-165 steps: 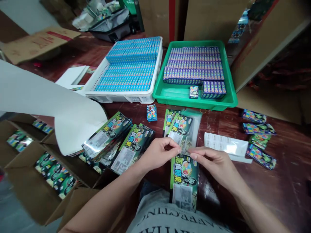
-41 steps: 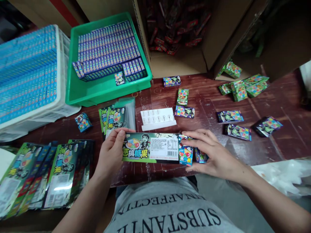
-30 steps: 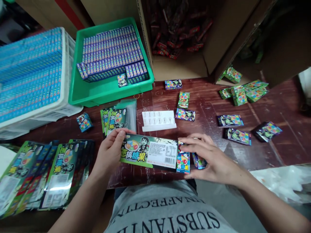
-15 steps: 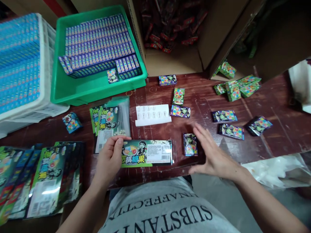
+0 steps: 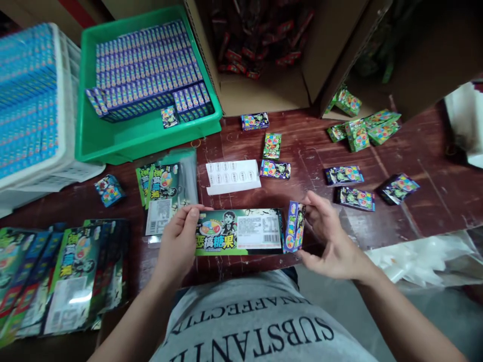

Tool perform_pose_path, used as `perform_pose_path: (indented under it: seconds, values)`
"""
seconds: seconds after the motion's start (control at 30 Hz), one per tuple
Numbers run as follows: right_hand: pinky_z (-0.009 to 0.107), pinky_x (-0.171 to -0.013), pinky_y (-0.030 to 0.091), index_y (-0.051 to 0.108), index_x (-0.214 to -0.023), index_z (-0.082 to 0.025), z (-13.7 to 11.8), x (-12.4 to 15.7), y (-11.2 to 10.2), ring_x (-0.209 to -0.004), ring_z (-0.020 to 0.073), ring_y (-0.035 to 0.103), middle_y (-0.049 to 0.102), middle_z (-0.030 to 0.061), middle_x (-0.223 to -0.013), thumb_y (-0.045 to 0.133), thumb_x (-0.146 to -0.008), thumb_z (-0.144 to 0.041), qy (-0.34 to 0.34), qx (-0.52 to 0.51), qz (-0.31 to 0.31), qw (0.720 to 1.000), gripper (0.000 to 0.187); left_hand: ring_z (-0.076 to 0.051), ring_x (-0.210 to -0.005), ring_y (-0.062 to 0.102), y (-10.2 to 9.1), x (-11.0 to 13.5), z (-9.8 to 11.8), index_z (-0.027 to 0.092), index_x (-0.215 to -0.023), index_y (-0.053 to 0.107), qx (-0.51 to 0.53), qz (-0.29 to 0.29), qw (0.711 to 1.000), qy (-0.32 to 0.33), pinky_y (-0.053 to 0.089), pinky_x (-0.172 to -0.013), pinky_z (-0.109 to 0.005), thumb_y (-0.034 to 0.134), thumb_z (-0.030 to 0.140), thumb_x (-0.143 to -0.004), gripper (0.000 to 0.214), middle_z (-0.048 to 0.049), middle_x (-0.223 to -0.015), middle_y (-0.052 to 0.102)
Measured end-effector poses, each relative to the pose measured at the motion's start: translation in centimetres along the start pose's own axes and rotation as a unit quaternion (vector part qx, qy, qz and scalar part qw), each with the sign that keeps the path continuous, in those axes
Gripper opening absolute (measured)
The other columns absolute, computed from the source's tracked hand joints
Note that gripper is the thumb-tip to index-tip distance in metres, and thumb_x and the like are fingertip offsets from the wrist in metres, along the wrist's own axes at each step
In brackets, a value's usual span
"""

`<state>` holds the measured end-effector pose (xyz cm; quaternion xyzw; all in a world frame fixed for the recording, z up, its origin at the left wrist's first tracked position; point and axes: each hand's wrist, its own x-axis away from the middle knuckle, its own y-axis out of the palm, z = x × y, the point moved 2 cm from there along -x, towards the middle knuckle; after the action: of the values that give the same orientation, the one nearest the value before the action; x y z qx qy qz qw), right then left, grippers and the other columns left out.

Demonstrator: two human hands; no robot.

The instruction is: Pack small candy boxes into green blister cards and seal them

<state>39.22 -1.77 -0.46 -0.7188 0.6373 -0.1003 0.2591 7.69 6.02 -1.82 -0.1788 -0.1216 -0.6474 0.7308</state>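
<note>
My left hand (image 5: 178,241) pinches the left end of a flat printed candy pouch (image 5: 219,232), green and black with a white label. The pouch lies level in front of my body. At its right end a small purple candy box (image 5: 295,227) is tilted on edge, close against the pouch. My right hand (image 5: 332,244) grips this box by its ends between thumb and fingers. Whether the box's edge is inside the pouch I cannot tell. Just beyond my left hand is a stack of similar pouches (image 5: 164,186).
A green tray (image 5: 124,148) of purple boxes and a white crate (image 5: 68,151) of blue ones stand back left. A sticker sheet (image 5: 234,177) and loose boxes (image 5: 344,175) lie ahead. Cardboard cartons (image 5: 264,95) stand behind. More pouches (image 5: 71,276) are at left, a plastic bag (image 5: 418,259) at right.
My right hand has closed on the dark box, lifted it onto its edge and brought it to the pouch's right end. The pouch has shifted slightly right in my left hand.
</note>
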Motion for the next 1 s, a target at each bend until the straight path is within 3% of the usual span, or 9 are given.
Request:
perform_pose_path:
  seconds: [0.07,0.2,0.33,0.4,0.57,0.73,0.8,0.9,1.0]
  values:
    - [0.056,-0.114,0.042,0.016,-0.163,-0.032,-0.8,-0.7,-0.2,-0.138,0.0351,0.039,0.036,0.0122,-0.144,0.071,-0.077,-0.027,-0.028,-0.034,-0.008,0.999,0.102,-0.014,-0.069,0.067,0.5,0.1,0.0,0.020,-0.098,0.069,0.049,0.005,0.998,-0.040,0.057,-0.064,-0.027,0.079,0.051,-0.079,0.038,-0.0043,-0.101,0.074]
    - [0.054,-0.109,0.045,0.045,-0.146,-0.032,-2.2,-2.2,-1.3,-0.131,0.0350,0.043,0.042,0.0104,-0.134,0.070,-0.079,-0.042,-0.049,-0.096,0.008,0.994,0.072,-0.013,-0.062,0.066,0.9,0.3,0.3,0.019,-0.097,0.069,0.098,0.023,0.991,-0.089,0.059,-0.063,-0.028,0.087,0.046,-0.070,0.042,-0.0023,-0.096,0.076]
    - [0.054,-0.109,0.047,0.040,-0.138,-0.034,-1.9,-2.7,-1.2,-0.135,0.0344,0.047,0.044,0.0106,-0.146,0.073,-0.081,-0.038,-0.046,-0.173,0.053,0.982,0.066,-0.015,-0.062,0.069,1.0,0.5,0.5,0.018,-0.097,0.070,0.119,0.025,0.986,-0.115,0.060,-0.061,-0.028,0.090,0.043,-0.067,0.044,-0.0019,-0.089,0.076]
    - [0.059,-0.116,0.039,0.040,-0.137,-0.034,-1.1,-2.4,-0.7,-0.139,0.0351,0.046,0.045,0.0107,-0.148,0.077,-0.078,-0.035,-0.039,-0.158,0.026,0.986,0.069,-0.016,-0.063,0.070,0.9,0.4,0.5,0.018,-0.099,0.070,0.130,0.029,0.983,-0.124,0.061,-0.062,-0.029,0.090,0.041,-0.067,0.044,-0.0022,-0.087,0.077]
    - [0.066,-0.127,-0.001,0.043,-0.138,-0.034,0.6,-1.8,-0.6,-0.143,0.0341,0.047,0.050,0.0095,-0.152,0.085,-0.077,-0.035,-0.026,-0.048,-0.065,0.996,0.074,-0.014,-0.066,0.069,0.5,-0.1,0.6,0.019,-0.098,0.070,0.131,0.027,0.987,-0.089,0.060,-0.062,-0.027,0.087,0.042,-0.071,0.040,-0.0028,-0.095,0.076]
    - [0.066,-0.126,-0.005,0.042,-0.141,-0.035,0.0,-2.4,-1.2,-0.147,0.0333,0.042,0.046,0.0090,-0.159,0.087,-0.077,-0.039,-0.024,-0.025,-0.082,0.996,0.078,-0.012,-0.064,0.066,0.2,-0.7,1.3,0.020,-0.097,0.068,0.091,0.006,0.995,-0.043,0.057,-0.057,-0.023,0.083,0.050,-0.076,0.039,-0.0012,-0.092,0.074]
    - [0.066,-0.127,0.004,0.045,-0.140,-0.035,-0.1,-2.7,-1.3,-0.147,0.0331,0.043,0.047,0.0092,-0.157,0.086,-0.078,-0.037,-0.005,-0.030,-0.095,0.995,0.075,-0.013,-0.063,0.065,0.0,-1.1,1.6,0.020,-0.097,0.068,0.071,-0.003,0.996,-0.049,0.057,-0.056,-0.023,0.082,0.052,-0.076,0.040,-0.0008,-0.090,0.073]
    - [0.060,-0.121,0.033,0.051,-0.131,-0.032,-0.1,-3.2,-1.4,-0.146,0.0319,0.044,0.044,0.0101,-0.154,0.081,-0.081,-0.028,0.034,-0.067,0.016,0.997,0.059,-0.013,-0.060,0.064,-0.3,-1.5,2.1,0.020,-0.097,0.068,0.048,0.008,0.998,-0.043,0.056,-0.054,-0.023,0.083,0.054,-0.074,0.044,-0.0010,-0.090,0.073]
    - [0.058,-0.120,0.037,0.051,-0.126,-0.031,-0.4,-3.9,-0.9,-0.150,0.0316,0.037,0.036,0.0104,-0.160,0.077,-0.082,-0.024,0.058,-0.067,0.204,0.975,0.050,-0.013,-0.061,0.065,0.0,-1.7,2.5,0.019,-0.097,0.069,0.044,0.015,0.998,-0.032,0.056,-0.056,-0.024,0.081,0.054,-0.075,0.043,-0.0009,-0.087,0.072]
